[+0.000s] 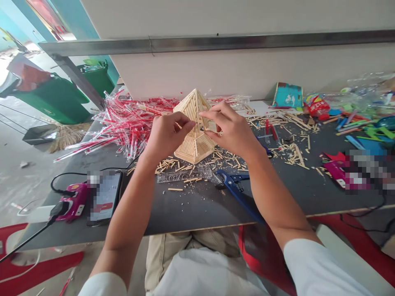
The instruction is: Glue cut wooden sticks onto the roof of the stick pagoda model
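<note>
A small pointed tower model [195, 146] built from thin wooden sticks stands on the dark table, with a steep roof and a wider, many-sided lower tier. My left hand [169, 130] is at its left front, thumb and index finger pinched together; whatever lies between them is too small to make out. From the right, my right hand [230, 126] reaches in with its index fingertip and thumb against the model's upper part, the fingers bent around it. Below the hands lie a clear plastic ruler [182, 175] and a blue-handled cutter [236, 189], among scattered cut stick pieces [228, 160].
Red-and-clear wrappers [126, 123] pile up at the left back. A phone [106, 199] and a magenta power socket [74, 201] with cables lie at the front left. Colourful odds and ends [364, 127] crowd the right side. Green bins [52, 98] stand beyond the table.
</note>
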`<state>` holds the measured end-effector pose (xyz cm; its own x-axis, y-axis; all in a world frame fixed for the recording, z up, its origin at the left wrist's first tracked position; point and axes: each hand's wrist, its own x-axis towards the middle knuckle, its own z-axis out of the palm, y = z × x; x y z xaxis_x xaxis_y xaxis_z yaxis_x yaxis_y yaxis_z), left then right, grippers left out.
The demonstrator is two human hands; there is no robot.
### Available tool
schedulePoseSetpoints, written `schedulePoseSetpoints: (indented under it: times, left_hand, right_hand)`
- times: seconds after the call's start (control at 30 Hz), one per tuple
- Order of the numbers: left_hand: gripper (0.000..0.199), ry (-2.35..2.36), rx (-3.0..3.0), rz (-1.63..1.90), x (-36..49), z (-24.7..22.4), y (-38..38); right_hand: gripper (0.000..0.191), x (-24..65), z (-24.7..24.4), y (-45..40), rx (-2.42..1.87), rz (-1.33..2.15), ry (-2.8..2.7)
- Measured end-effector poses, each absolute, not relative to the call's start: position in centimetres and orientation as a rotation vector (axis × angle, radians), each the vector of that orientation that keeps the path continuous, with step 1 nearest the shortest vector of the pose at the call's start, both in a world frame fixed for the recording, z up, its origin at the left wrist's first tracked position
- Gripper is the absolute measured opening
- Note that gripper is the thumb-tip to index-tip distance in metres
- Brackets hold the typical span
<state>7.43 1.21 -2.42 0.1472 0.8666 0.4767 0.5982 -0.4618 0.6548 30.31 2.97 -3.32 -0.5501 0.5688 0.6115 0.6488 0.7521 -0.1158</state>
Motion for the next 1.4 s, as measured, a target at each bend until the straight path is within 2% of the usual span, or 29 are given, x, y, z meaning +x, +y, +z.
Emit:
schedulePoseSetpoints:
  times: [0.83,1.1,1.27,1.4]
  left_hand:
    - [0.018,1.504,2.310,1.219,7.4,-2.3,1.3]
    - [0.025,1.512,2.402,1.182,7.9,-3.1,1.3]
    - [0.031,1.611,2.340,1.305,8.6,-3.8,1.5]
    - [0.046,1.661,2.270,1.390,9.2,-3.9,1.5]
  right_hand:
    - [0.065,30.0,-3.6,3.2,-1.040,-0.207,-2.342]
    - [0.069,30.1,-3.4,3.3,-1.001,-0.104,-2.329]
    - [0.058,30.2,-3.4,3.4,-0.979,-0.043,-2.320]
    - [0.055,30.2,-3.6,3.4,-0.970,-0.061,-2.314]
